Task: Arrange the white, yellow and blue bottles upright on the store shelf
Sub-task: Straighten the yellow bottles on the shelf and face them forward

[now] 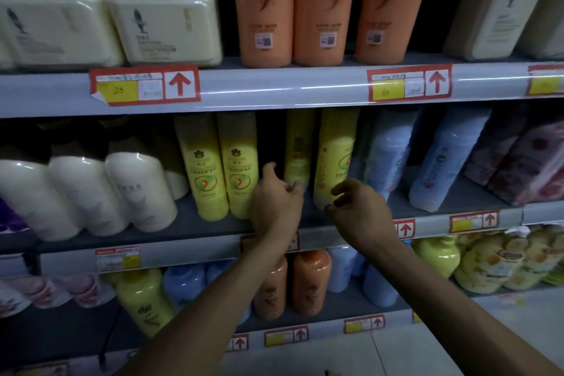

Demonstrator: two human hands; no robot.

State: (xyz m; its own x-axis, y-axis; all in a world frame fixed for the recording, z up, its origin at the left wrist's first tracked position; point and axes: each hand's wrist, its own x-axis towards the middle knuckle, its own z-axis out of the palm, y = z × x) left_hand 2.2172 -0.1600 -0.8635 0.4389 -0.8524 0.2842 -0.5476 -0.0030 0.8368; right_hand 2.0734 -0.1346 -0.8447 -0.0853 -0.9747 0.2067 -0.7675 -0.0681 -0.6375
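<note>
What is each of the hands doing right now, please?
Left hand: grips the set-back yellow bottle.
Right hand: curled beside the front yellow bottle; grip unclear.

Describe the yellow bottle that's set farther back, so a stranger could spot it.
On the middle shelf, find the yellow bottles between the white bottles and pale blue bottles. It is the third yellow bottle from the left, beside the left hand; only it stands recessed in shadow.

Middle shelf (183, 241): rounded bottles (134, 189) left; tall pair (222, 168) right of them; set-back bottle (297, 146) behind gap; front bottle (334, 159) just right; leaning bottles (390, 149) farther right; packs (518, 162) far right. Left hand (274, 198) before gap, at set-back bottle base; right hand (354, 207) at front bottle base
</note>
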